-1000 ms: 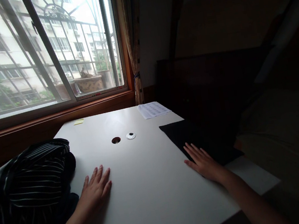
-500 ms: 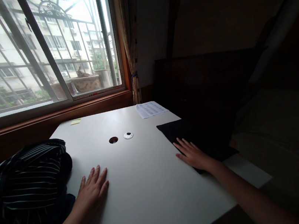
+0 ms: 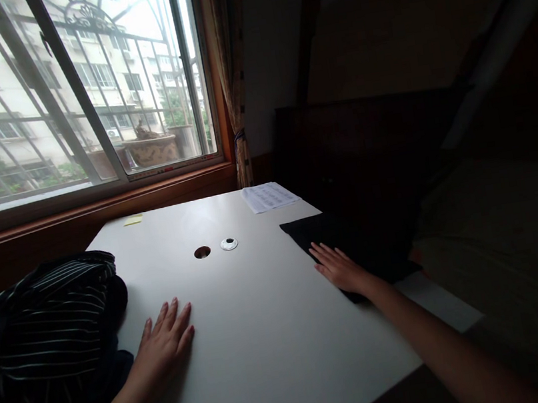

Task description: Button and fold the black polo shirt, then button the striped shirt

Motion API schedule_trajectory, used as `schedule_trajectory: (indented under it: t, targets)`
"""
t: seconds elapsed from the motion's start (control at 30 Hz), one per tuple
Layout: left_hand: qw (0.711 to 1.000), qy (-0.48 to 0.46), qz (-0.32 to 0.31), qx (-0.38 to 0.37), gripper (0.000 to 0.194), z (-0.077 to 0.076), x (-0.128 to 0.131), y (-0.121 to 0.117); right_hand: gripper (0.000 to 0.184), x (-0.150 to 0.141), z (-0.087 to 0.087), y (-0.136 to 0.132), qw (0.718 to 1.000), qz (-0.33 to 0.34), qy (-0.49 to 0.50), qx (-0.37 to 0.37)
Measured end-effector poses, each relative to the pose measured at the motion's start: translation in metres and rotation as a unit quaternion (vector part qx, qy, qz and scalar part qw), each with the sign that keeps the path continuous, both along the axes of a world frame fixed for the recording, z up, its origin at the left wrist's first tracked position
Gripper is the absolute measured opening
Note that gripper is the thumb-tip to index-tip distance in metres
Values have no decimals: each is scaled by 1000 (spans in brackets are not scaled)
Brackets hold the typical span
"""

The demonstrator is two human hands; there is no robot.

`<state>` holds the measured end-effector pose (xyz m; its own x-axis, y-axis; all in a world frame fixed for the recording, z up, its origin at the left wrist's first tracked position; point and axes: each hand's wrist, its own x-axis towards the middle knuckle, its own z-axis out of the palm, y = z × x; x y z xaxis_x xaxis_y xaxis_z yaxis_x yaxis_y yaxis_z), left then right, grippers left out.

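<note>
My left hand lies palm down on the white table, its fingers stretched out and holding nothing. Just left of it is a heap of dark striped clothing. My right hand rests flat, fingers extended, on a folded black cloth along the table's right side. The cloth lies flat, and its near left corner pokes out below the hand. Its fine detail is lost in shadow.
A round hole and a round silver cover are in the middle of the tabletop. Printed sheets lie at the far right corner, a yellow sticky note at the far left. A window and a tied curtain stand behind.
My right hand has slid farther away over the black cloth, towards its far left part. My left hand stays in place on the table. The whole view has shifted slightly.
</note>
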<state>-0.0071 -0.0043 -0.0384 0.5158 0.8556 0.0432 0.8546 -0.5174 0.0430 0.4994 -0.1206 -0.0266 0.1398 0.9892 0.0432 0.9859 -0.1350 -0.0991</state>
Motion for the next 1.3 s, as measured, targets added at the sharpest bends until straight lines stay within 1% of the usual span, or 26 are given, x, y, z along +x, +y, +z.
schedule_trajectory:
  t: [0.17, 0.3, 0.53, 0.7, 0.9, 1.0, 1.07, 1.13, 1.2, 1.3]
  targets:
    - [1000, -13, -6, 5, 55, -2, -1, 1, 63, 2, 3, 4, 1000, 1, -5, -1]
    - [1000, -18, -10, 4, 55, -3, -3, 1, 65, -4, 5, -4, 1000, 5, -8, 4]
    - [1000, -25, -13, 3, 55, -5, -3, 2, 65, -20, 7, -34, 999, 31, -8, 9]
    - [1000, -19, -7, 0, 55, -2, -2, 0, 65, -36, 6, -58, 999, 42, -18, 6]
    - [1000, -20, -6, -2, 55, 2, 0, -2, 68, -65, 6, -84, 998, 50, 8, -37]
    - [1000, -18, -5, -4, 55, 2, 0, -2, 71, -80, 8, -92, 996, 59, 27, -61]
    - [1000, -18, -6, -2, 55, 0, -1, -1, 72, -88, 11, -92, 996, 60, 31, -67]
    - [1000, -19, -8, 1, 55, -1, -1, 0, 73, -95, 17, -86, 996, 56, 27, -64]
    - [1000, -20, -10, 3, 55, -2, -2, 0, 76, -102, 24, -74, 997, 58, 17, -51]
    - [1000, -23, -12, 2, 55, -2, -2, -1, 77, -112, 35, -48, 997, 80, 9, -10]
